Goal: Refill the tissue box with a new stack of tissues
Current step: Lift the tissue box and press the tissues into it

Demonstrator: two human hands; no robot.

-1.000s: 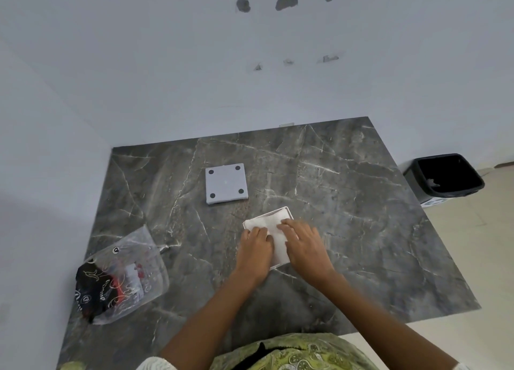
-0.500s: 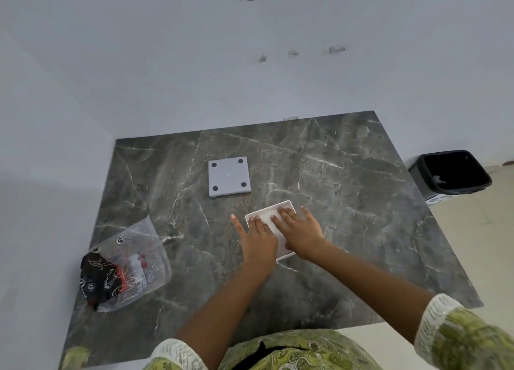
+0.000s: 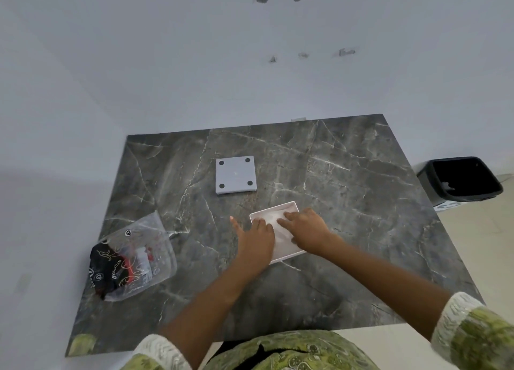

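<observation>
Dark marble surface (image 3: 347, 230), pale veining, set against a grey-white wall.

White open tray, the tissue box body (image 3: 281, 212), lying near the surface's middle, slightly rotated, open side up. White tissue stack (image 3: 278, 230) inside it, filling the tray; far edge of the stack visible, near part covered by both hands.

Left hand (image 3: 257, 240): palm down across the tray's left edge, fingers spread flat, thumb out over bare marble to the left. Grip released, nothing grasped; pressing flat only.

Right hand (image 3: 307, 230): palm down over the tray's right half, fingertips (image 3: 286, 221) resting on the tissues toward the centre. Grip released as well, flat contact, no pinch seen.

Grey square lid (image 3: 236, 175) with four dark round pads at its corners, lying flat farther back and to the left of the tray, well apart from it and from both hands.

Clear plastic wrapper (image 3: 133, 257) with black and red printing, crumpled, near the left edge of the surface, untouched.

Black bin (image 3: 463, 179) on the floor beyond the right edge; a small white scrap inside.

Green patterned sleeves with white cuffs at frame bottom.
</observation>
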